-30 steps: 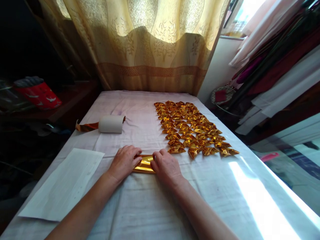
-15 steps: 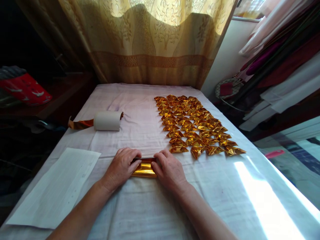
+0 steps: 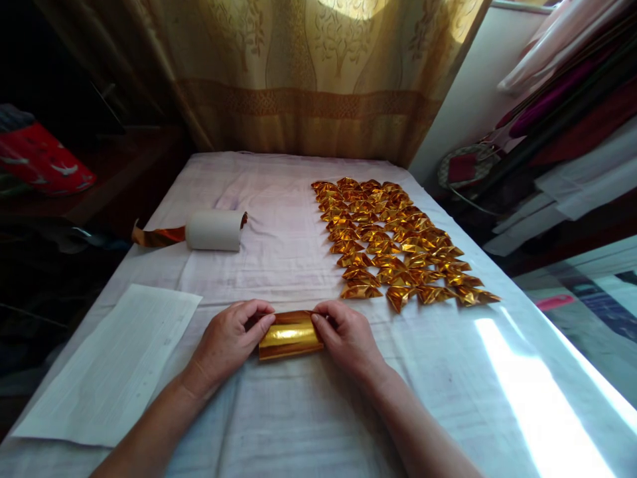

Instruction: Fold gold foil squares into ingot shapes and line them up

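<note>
From the head view, I am reaching both forearms forward over the white cloth [image 3: 298,425], my left hand [image 3: 226,345] curling its fingers [image 3: 256,311] around the left end of the gold foil piece [image 3: 290,334] and my right hand [image 3: 351,338] pinching the right end, so both hands are closed on it. The gold foil piece is lying flat on the cloth between my hands, near the table's front edge, looking like a shiny folded band with a bright crease along its length. Rows of folded gold pieces [image 3: 393,245] are lying beyond my right hand, a white roll [image 3: 213,230] beyond my left, and a white paper sheet [image 3: 112,365] just beside my left forearm.
</note>
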{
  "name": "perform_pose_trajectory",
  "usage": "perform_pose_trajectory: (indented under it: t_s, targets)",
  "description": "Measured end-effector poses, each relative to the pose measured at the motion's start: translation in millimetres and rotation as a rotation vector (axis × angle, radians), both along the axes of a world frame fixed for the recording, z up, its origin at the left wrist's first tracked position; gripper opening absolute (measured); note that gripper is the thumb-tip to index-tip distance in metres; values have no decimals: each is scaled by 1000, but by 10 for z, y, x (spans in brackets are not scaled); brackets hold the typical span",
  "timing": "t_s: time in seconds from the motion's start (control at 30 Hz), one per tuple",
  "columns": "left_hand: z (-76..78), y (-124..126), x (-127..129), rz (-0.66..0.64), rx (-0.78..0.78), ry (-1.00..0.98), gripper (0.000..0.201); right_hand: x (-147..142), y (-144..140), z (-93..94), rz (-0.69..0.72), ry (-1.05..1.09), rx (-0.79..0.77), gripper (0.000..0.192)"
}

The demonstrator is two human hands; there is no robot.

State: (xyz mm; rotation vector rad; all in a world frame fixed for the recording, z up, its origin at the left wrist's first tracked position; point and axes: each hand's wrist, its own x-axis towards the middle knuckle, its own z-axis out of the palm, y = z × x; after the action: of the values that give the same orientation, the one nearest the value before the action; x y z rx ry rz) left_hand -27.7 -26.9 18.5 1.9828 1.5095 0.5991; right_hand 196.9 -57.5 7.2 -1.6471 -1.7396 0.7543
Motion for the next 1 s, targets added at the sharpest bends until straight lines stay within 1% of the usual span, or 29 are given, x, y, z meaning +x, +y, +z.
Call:
perform_pose_trajectory:
  t_s: [0.13, 0.37, 0.47, 0.6, 0.7, 0.8, 0.87, 0.97, 1.0]
  targets:
    - [-14, 9, -13, 11, -14, 10, 25, -6, 3, -20, -6, 1, 8, 15]
    - [-63, 4, 10, -13, 53, 86, 24, -32, -1, -26, -36, -49, 25, 18]
    - [-87, 0, 38, -32, 133, 162, 21, -57, 7, -32, -42, -118, 42, 17]
    - [-102, 11, 92, -66, 260, 302, 17, -84, 31, -23, -40, -265, 16, 15]
    - [-112, 28, 117, -109, 283, 368, 13, -98, 48, -5, -32, -341, -11, 14]
    - [-120, 42, 123, -109, 284, 386, 13, -112, 57, 2, -30, -383, -33, 12]
    - [-107, 49, 126, -98, 293, 386, 14, -117, 61, -2, -45, -388, -42, 12]
    - [-39, 48, 138, -129, 280, 412, 12, -113, 71, -5, -66, -386, -39, 21]
    - [-5, 42, 146, -146, 269, 427, 10, -107, 76, -1, -57, -392, -34, 22]
